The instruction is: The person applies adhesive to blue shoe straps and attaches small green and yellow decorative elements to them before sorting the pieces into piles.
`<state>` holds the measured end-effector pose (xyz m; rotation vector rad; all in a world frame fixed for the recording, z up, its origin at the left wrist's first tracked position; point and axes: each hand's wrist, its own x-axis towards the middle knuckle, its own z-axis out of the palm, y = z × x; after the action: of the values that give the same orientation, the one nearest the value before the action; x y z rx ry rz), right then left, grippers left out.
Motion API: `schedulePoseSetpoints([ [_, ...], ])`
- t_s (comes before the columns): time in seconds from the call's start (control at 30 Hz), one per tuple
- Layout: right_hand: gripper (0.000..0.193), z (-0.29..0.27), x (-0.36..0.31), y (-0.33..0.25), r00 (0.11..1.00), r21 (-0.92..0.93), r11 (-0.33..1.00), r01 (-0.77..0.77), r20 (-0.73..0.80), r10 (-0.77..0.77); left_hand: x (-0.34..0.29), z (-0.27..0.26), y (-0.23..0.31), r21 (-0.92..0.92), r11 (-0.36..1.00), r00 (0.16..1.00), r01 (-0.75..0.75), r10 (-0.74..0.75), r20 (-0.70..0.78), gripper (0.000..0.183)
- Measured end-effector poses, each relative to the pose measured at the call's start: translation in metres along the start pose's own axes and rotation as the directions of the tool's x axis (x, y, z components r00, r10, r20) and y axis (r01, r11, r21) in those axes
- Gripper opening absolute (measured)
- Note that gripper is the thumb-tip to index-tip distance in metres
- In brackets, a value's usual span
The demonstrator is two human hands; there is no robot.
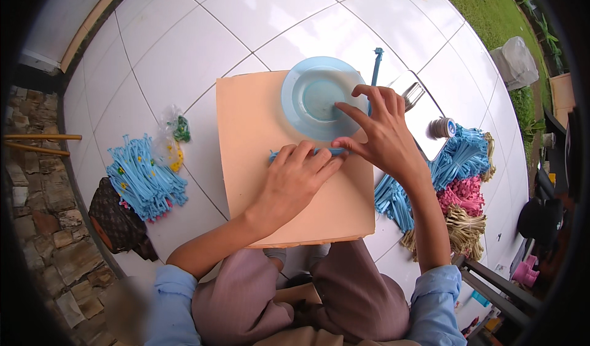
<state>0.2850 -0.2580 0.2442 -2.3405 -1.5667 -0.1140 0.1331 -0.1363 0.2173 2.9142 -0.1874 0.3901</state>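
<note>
My left hand holds the blue strap on the board, just near of the plate. My right hand is wide. The strap looks light and soft, best pinched at an end.

Floor: glossy white tile with dark joints, laid diagonally to the view, surface reflecting daylight. Left: uneven stone paving in browns and greys; 2 slim light-brown rods extend across it to the tile edge. Upper left: pale wall, tan edging. Upper right: green lawn alongside the tile. Lower right: dark railed frame, partly visible.
</note>
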Motion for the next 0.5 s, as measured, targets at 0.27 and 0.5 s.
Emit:
schedulePoseSetpoints([
  [0.27, 0.046, 0.0053, -0.0013, -0.0012, 0.998, -0.066, 0.997, 0.050, -0.036, -0.052, -0.0012, 0.0009, -0.0027, -0.020, 1.000, 1.000, -0.011, 0.011, 0.020, 0.043],
  [0.5, 0.050, 0.0094, 0.0004, -0.0045, 1.000, -0.041, 0.999, 0.003, 0.000, -0.003, -0.0017, 0.0016, -0.0038, -0.011, 1.000, 1.000, -0.006, 0.007, 0.025, 0.041],
])
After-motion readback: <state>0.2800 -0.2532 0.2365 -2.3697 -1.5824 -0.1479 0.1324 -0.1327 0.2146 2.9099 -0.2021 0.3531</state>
